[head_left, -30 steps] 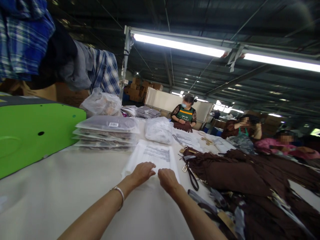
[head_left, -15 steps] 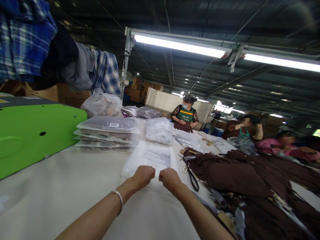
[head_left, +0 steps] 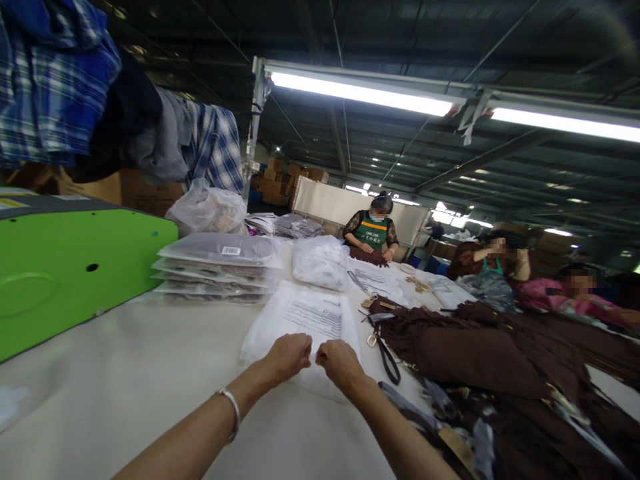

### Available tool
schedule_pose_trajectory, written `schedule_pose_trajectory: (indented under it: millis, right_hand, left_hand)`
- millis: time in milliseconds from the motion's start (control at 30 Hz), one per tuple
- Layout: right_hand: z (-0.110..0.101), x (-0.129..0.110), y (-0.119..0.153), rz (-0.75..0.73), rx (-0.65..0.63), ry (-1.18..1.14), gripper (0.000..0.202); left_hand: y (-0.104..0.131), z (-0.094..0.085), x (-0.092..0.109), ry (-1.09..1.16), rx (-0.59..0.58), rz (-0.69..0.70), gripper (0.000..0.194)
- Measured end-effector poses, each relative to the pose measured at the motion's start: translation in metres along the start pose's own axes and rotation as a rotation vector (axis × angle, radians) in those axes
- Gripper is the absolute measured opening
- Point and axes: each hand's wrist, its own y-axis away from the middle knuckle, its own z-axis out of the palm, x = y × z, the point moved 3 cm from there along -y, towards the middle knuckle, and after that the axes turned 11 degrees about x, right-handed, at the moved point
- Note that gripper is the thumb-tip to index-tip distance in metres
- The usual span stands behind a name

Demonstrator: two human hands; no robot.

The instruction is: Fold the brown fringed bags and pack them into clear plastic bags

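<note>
A stack of translucent white plastic bags with printed lines of text lies flat on the table before me. My left hand, with a silver bangle at the wrist, is closed in a pinch at the near part of the top bag. Close beside it, my right hand is closed in the same way, a small gap between the two. The fingertips seem to grip the thin film of the bag, though the film between them is hard to see. Part of the stack's near edge shows below my hands.
Packed garment bags are piled left of a bundled white plastic bag. A green machine stands at the left. Brown fringed bags with straps cover the right side. A co-worker in a green apron handles brown cloth across the table.
Both hands stay nearly in place, with slight shifts at the near end of the bag, whose near edge now shows more below them. The co-worker opposite has lowered their head.
</note>
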Motion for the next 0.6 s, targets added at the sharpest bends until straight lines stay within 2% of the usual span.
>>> schedule_pose_trajectory:
  millis: [133,200,300,400,600]
  right_hand:
    - [-0.002,-0.004,0.002,0.025,0.038,0.013,0.01]
    - [-0.002,-0.005,0.001,0.042,0.049,0.012,0.007]
    - [-0.002,-0.004,0.001,0.06,0.017,-0.003,0.017]
    - [-0.003,-0.002,0.0,0.049,-0.003,-0.015,0.02]
    - [-0.005,-0.011,0.005,0.0,0.076,0.123,0.018]
  left_hand:
    - [0.002,-0.001,0.004,0.049,0.004,0.003,0.034]
    - [0.001,0.002,0.004,0.042,0.008,0.002,0.03]
    - [-0.002,0.008,0.002,-0.012,0.025,-0.02,0.024]
    - [-0.003,0.012,0.001,-0.063,0.079,-0.023,0.02]
    - [0.0,0.008,0.013,-0.178,0.191,0.035,0.014]
